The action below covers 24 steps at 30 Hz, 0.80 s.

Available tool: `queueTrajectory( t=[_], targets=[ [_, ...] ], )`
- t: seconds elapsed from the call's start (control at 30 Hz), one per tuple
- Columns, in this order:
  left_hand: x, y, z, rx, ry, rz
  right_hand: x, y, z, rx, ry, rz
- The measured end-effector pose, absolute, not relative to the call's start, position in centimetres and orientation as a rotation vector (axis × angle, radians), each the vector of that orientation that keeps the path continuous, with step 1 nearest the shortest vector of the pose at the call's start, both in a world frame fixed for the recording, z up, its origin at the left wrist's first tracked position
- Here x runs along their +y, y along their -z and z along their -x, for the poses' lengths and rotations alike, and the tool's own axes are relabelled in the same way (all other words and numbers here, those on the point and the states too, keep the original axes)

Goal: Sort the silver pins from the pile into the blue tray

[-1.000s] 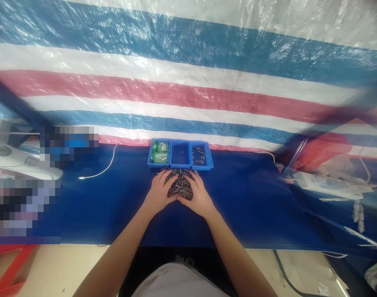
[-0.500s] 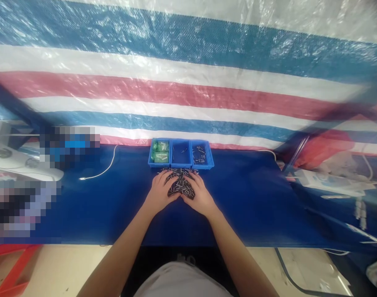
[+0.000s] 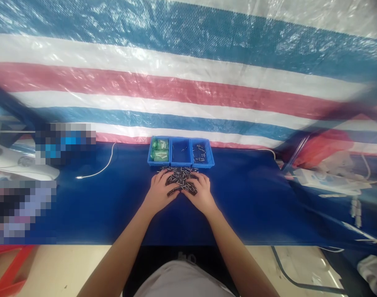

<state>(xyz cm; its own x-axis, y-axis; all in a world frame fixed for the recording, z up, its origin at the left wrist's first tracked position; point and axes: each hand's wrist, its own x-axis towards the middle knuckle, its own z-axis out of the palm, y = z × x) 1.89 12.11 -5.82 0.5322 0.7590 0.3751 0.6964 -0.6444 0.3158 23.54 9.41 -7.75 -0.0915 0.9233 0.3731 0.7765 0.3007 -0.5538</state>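
The left hand (image 3: 160, 192) and right hand (image 3: 201, 192), half open, curve around the pile of small rods (image 3: 177, 177) on the tabletop (image 3: 247, 198), gripping none visibly. Blue boxes (image 3: 181, 158) stand at twelve o'clock. Each rod is probably light, stiff, slippery, best held mid-length.

Glossy striped plastic wall (image 3: 188, 92), blue table (image 3: 253, 206), pale floor (image 3: 67, 266)

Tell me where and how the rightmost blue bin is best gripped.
Probably by its outer right rim, pinched from above on the right: that side stands free, while the middle bin adjoins its left and small metal pieces lie near its front-left corner.
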Motion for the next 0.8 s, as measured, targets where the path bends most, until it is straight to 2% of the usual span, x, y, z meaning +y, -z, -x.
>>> queueTrajectory(
  t=[0.8],
  targets=[
    [12.10, 6.05, -2.14, 1.248, -0.722, -2.661, 8.88, 7.13, -22.92, -2.060, -0.132, 1.456]
  ],
)
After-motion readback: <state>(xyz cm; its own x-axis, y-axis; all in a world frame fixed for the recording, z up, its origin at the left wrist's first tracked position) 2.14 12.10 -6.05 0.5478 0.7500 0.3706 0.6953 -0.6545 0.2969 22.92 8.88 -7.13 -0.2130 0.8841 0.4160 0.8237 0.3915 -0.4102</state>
